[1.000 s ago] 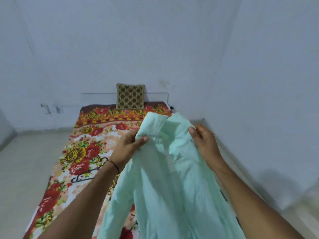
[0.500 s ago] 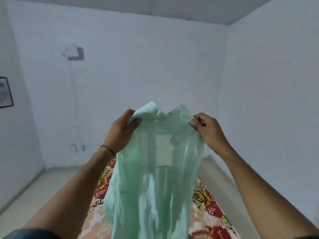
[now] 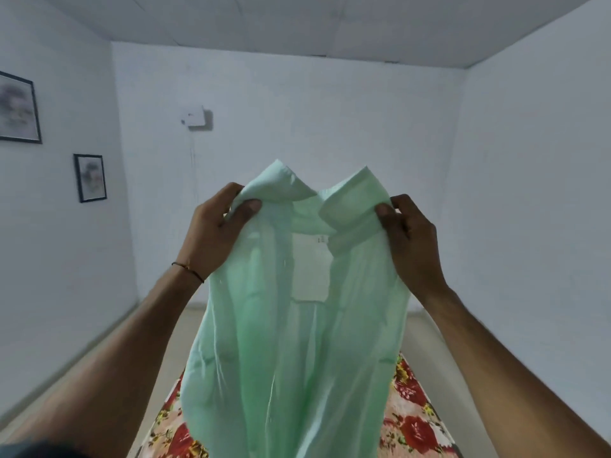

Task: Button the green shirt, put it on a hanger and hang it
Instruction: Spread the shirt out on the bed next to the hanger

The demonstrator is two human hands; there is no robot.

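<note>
The green shirt [image 3: 291, 325] is up in the air, held out at arm's length in front of the back wall, collar at the top and the body hanging straight down. The front is parted at the neck, so the pale inner panel below the collar shows between the two edges. The lower cloth is blurred; buttons can't be made out.

The left hand [image 3: 215, 233] pinches the left shoulder just under the collar, thumb on the near side, fingers curled behind the fabric. The right hand [image 3: 410, 239] does the same on the other side, thumb pressed on the folded collar band, fingers wrapped round the back. Both are grasping the shirt, and both arms reach up from the bottom corners. A thin thread bracelet [image 3: 188, 269] sits on the left wrist.

Below the hem, the bed [image 3: 413, 424] peeks out with its red and yellow flowered cover. On the back wall there's a small white box [image 3: 195, 117]. On the left wall hang two framed pictures, a big one [image 3: 20, 109] near the edge and a small one [image 3: 90, 177] lower down and closer to the corner.
</note>
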